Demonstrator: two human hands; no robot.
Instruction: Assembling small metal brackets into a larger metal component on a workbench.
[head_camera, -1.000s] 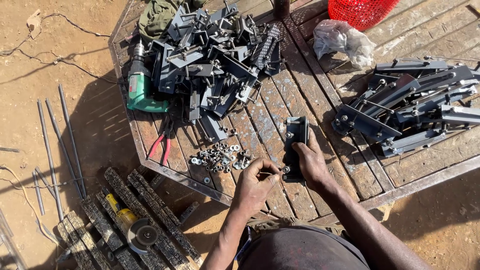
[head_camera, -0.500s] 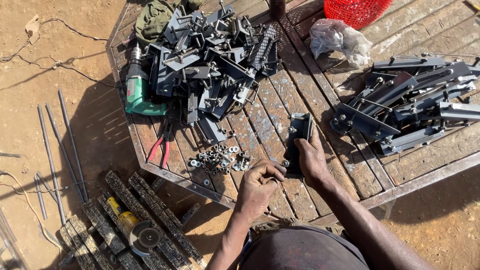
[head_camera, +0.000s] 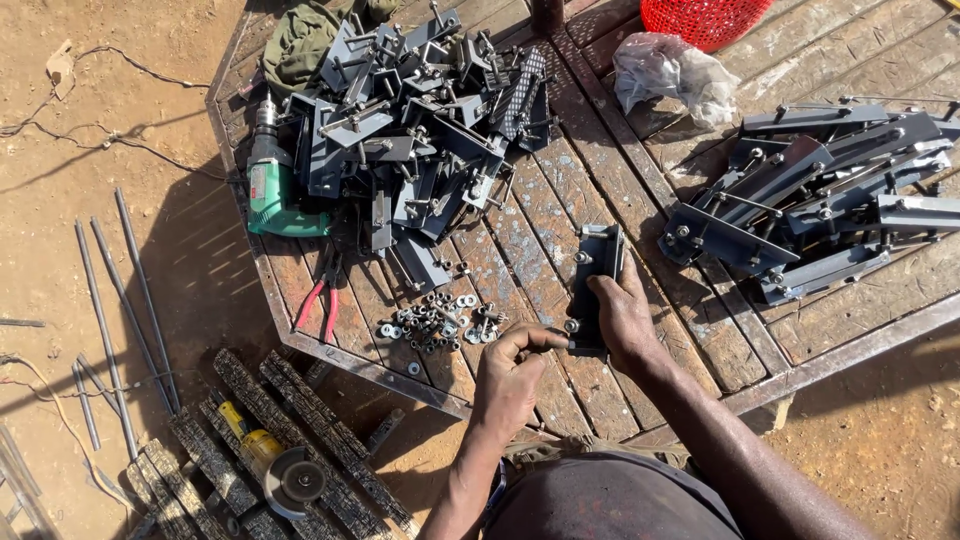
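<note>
A dark metal bracket lies flat on the worn wooden table, near its front edge. My right hand presses down on the bracket's near half and grips its edge. My left hand is beside it, thumb and fingers pinched on a small fastener at the bracket's near left corner. Just left of my left hand lies a small heap of nuts and washers.
A big pile of dark brackets fills the table's far left, with a green drill and red-handled pliers beside it. Assembled brackets are stacked at right. A plastic bag and red basket sit behind. An angle grinder and steel rods lie on the ground.
My left hand's fingers have closed in on the bracket's near corner. My right hand has stayed on the bracket, which has shifted only slightly.
</note>
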